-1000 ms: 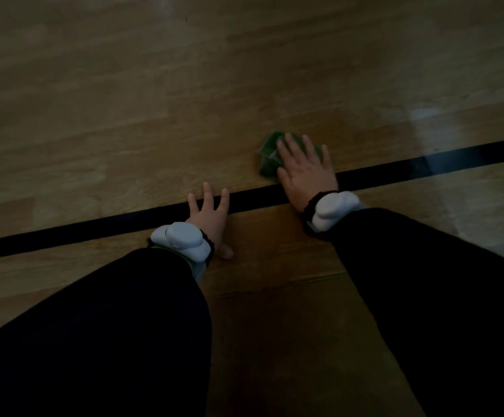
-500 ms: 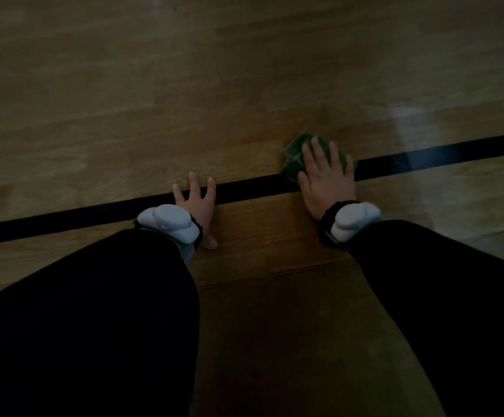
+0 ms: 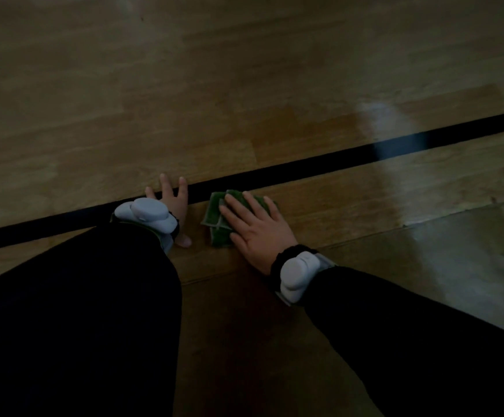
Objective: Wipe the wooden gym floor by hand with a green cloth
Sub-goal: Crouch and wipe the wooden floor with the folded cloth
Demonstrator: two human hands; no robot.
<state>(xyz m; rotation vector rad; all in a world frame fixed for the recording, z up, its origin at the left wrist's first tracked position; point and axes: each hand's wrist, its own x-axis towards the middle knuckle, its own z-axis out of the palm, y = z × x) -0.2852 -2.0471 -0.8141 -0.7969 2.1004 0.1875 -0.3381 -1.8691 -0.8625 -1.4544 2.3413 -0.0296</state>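
Note:
A folded green cloth (image 3: 216, 216) lies flat on the wooden gym floor (image 3: 244, 85), just on the near side of a black painted line (image 3: 320, 161). My right hand (image 3: 256, 227) presses down on the cloth with straight, spread fingers and covers most of it. My left hand (image 3: 174, 203) rests flat on the floor a short way left of the cloth, its fingertips across the black line. A white wrist device hides much of the left hand. Both arms are in dark sleeves.
The floor is dim, with a pale glare patch (image 3: 395, 164) at the right. A board seam (image 3: 425, 221) runs across the near floor to the right. Bare boards stretch far beyond the black line.
My right hand has slid the cloth back toward me and to the left, off the black line and closer to my left hand. The left hand stays planted.

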